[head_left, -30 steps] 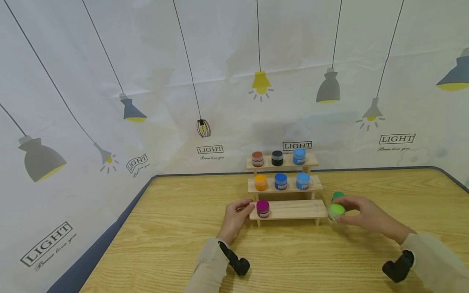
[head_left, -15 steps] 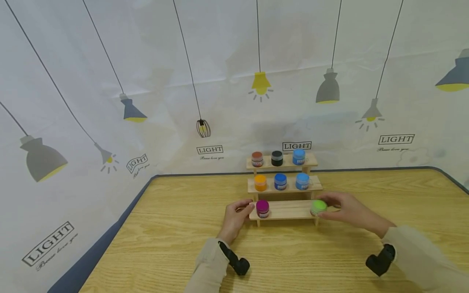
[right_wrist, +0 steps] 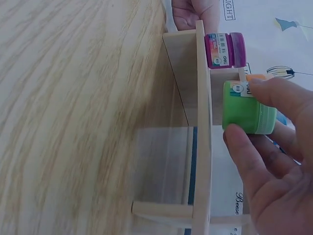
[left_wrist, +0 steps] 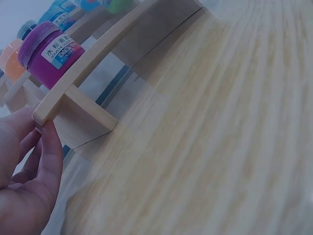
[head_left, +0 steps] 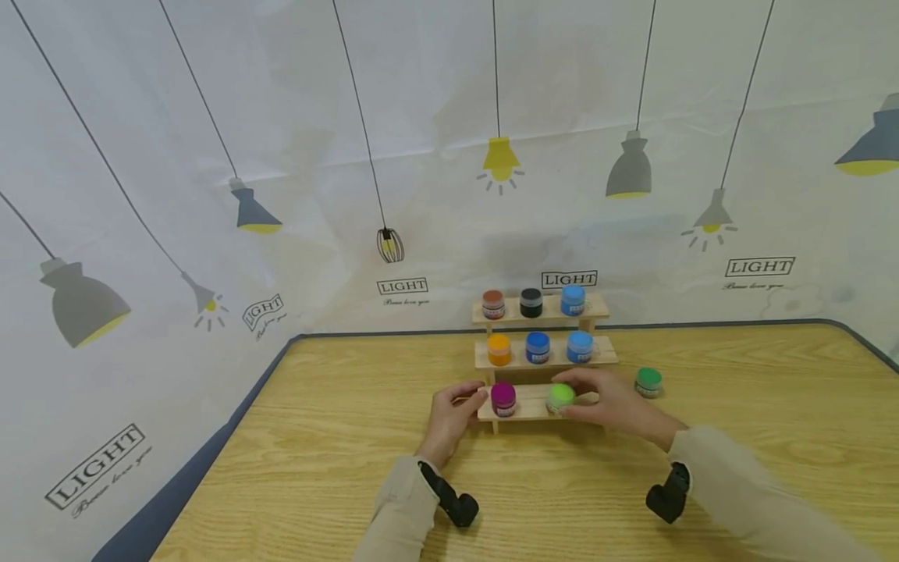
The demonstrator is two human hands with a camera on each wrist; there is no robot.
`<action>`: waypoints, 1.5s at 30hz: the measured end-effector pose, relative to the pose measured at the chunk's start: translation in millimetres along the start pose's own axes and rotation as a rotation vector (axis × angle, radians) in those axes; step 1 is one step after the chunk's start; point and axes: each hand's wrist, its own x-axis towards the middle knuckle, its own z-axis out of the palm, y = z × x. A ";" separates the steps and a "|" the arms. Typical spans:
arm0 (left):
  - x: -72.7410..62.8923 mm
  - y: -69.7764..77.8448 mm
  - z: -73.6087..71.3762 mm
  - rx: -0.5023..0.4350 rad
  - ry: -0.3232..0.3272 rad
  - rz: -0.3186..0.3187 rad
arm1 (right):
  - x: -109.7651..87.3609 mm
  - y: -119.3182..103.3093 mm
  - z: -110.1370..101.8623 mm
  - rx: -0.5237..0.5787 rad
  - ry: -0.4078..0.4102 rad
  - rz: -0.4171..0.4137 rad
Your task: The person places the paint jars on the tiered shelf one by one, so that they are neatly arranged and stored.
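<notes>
My right hand [head_left: 609, 402] holds a light green gouache paint jar [head_left: 560, 397] between thumb and fingers. In the right wrist view, a small gap parts that jar from the lowest step of the wooden tiered stand [right_wrist: 202, 147]. My left hand [head_left: 449, 417] pinches the left end of the same step, thumb and fingers on the board's edge in the left wrist view. Near it, a magenta paint jar [left_wrist: 51, 54] stands on the step's left part.
The middle step carries orange [head_left: 499, 350], dark blue [head_left: 538, 348] and light blue [head_left: 580, 347] jars. Red-brown [head_left: 493, 304], black [head_left: 531, 303] and blue [head_left: 573, 300] jars line the top step. A green jar [head_left: 648, 382] stands on the table [head_left: 316, 468], right of the stand.
My right hand has carried the light green jar leftward from beside the stand to over the lowest step's middle. The green jar now shows fully. My left hand has stayed put.
</notes>
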 end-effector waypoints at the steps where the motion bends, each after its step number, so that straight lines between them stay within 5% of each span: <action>1: 2.4 -3.7 -0.2 -0.003 0.001 0.003 | 1.6 -0.9 1.8 -0.009 0.009 -0.007; 45: 5.7 -10.7 -0.2 0.003 0.006 -0.006 | 10.6 -0.9 18.5 0.089 0.033 0.071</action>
